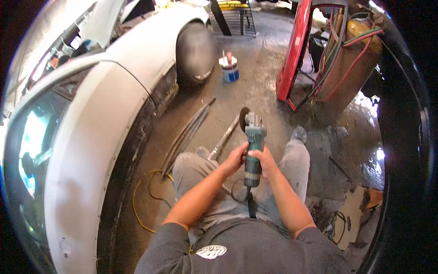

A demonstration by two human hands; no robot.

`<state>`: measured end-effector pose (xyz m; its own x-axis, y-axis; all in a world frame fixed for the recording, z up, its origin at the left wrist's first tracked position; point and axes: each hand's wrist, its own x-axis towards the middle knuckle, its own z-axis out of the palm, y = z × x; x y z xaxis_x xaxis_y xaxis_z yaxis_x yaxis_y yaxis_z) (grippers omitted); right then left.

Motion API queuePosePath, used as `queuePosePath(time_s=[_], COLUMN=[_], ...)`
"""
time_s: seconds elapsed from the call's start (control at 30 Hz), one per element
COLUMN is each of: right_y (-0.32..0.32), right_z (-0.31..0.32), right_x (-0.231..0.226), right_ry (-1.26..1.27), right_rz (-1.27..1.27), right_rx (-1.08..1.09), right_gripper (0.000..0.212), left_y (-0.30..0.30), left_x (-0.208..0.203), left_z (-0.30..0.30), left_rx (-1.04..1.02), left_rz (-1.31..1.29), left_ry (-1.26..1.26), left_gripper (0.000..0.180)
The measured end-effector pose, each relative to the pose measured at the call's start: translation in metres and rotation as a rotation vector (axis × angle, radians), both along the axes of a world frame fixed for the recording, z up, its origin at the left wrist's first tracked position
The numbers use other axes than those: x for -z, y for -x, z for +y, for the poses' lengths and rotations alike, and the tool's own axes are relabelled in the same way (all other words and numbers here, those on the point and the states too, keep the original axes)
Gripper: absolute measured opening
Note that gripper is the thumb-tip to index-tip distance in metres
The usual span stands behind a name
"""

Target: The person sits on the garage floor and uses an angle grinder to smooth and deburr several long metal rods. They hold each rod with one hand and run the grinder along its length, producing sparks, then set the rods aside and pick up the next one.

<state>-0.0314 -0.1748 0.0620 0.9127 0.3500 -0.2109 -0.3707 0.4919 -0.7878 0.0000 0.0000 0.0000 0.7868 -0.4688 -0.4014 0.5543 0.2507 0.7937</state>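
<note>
Head view shows us seated on a workshop floor beside a white car [105,118], knees bent. We hold a teal angle grinder [253,150] above our lap, between our legs, its disc [244,119] pointing away from us. Our left hand [235,159] is wrapped around the left side of its body, and our right hand [265,160] is clamped on the right side, the two hands close together. A black cord [250,203] hangs from the grinder's rear end. Long metal strips [189,132] lie on the floor near the car, a yellow cable [137,205] curls beside our left leg, and a small bucket [230,69] stands farther off.
</note>
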Motion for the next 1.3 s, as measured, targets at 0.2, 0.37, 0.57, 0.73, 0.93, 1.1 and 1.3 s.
queuePosePath(time_s=[0.2, 0.37, 0.57, 0.73, 0.93, 1.1, 1.3], right_y=[-0.011, -0.007, -0.024, -0.029, -0.028, -0.025, -0.041], right_z=[0.008, 0.022, 0.039, 0.049, 0.055, 0.024, -0.023], right_x=[0.002, -0.014, -0.034, -0.019, -0.010, 0.029, 0.101], right_ry=[0.229, 0.286, 0.361, 0.413, 0.354, 0.435, 0.756], right_rz=[-0.159, -0.130, -0.235, -0.275, -0.237, -0.011, 0.117], right_rx=[0.105, 0.121, 0.084, 0.184, 0.250, 0.222, 0.181], right_gripper=[0.070, 0.070, 0.068, 0.066, 0.065, 0.061, 0.066], left_y=[-0.002, 0.000, 0.002, -0.008, -0.015, -0.007, -0.031], left_x=[-0.008, -0.016, -0.057, -0.053, -0.067, -0.131, -0.099], left_z=[-0.024, -0.020, -0.007, -0.003, 0.008, 0.057, 0.237], left_rx=[-0.154, -0.242, -0.351, -0.317, -0.177, 0.233, -0.217], left_rz=[-0.134, -0.157, -0.095, -0.057, -0.048, -0.432, -0.283], left_ry=[0.227, 0.229, 0.264, 0.262, 0.114, -0.606, -0.744], left_gripper=[0.054, 0.049, 0.051, 0.059, 0.068, 0.060, 0.033])
